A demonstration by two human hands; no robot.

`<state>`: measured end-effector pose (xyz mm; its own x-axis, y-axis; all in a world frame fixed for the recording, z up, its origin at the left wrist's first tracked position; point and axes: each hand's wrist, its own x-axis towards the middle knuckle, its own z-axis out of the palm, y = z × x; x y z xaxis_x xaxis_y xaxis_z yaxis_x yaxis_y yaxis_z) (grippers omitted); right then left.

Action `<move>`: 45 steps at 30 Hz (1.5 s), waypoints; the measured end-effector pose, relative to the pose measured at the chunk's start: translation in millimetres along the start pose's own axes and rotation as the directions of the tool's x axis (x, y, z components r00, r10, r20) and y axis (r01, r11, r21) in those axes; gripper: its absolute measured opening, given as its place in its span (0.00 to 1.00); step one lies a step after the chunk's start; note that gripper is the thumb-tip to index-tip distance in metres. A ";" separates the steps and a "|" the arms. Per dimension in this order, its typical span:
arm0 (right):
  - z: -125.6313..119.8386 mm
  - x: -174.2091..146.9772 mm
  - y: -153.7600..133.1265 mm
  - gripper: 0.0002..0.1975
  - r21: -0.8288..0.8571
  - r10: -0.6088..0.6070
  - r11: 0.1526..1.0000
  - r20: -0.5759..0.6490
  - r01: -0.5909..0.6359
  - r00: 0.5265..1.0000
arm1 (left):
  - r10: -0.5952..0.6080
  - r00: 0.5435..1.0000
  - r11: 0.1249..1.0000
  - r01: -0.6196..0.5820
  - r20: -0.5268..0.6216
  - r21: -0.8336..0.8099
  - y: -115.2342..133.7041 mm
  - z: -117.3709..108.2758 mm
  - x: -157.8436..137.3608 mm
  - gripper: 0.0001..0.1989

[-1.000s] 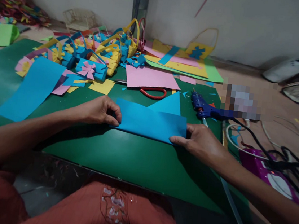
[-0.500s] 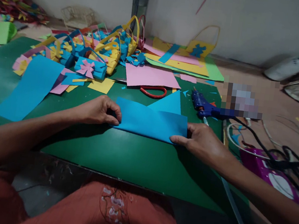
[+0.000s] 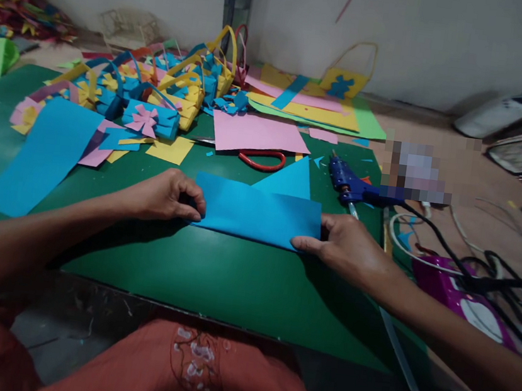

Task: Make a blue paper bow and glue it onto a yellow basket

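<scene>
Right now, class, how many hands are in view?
2: the left hand at the left end of the held blue paper, the right hand at its right end.

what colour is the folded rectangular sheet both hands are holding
The folded rectangular sheet is plain bright blue, as the head view, the only one, shows.

- A plain pale-grey wall [image 3: 426, 44] is running across the back.
- A dark upright post [image 3: 238, 2] is standing against it.
- Brownish floor [image 3: 510, 182] is showing along the wall's foot and at right.
- A green tabletop [image 3: 213, 272] is spanning the foreground.
- Dim light is leaving a soft sheen there.
</scene>
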<state>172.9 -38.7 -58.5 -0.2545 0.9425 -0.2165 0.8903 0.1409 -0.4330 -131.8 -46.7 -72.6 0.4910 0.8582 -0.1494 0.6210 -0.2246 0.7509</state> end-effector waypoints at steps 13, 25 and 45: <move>-1.9 -5.6 7.5 0.12 0.237 0.010 0.971 0.123 -0.039 0.992 | -0.036 0.999 0.999 0.036 0.002 0.010 -6.7 2.7 -1.2 0.11; -1.6 -8.6 9.5 0.14 0.146 -0.024 0.989 0.023 0.020 0.999 | -0.045 0.999 0.999 0.045 0.008 0.021 -9.6 3.8 -0.7 0.12; -2.7 -20.6 -6.2 0.15 -0.094 -0.083 0.992 -0.048 0.079 0.995 | -0.097 0.995 0.994 0.095 0.025 0.054 -7.7 3.4 -1.2 0.14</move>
<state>173.7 -58.2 -49.0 -0.3096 0.9408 -0.1379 0.8991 0.2425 -0.3643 -135.1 -47.6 -80.4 0.4438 0.8640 -0.2377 0.6970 -0.1662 0.6975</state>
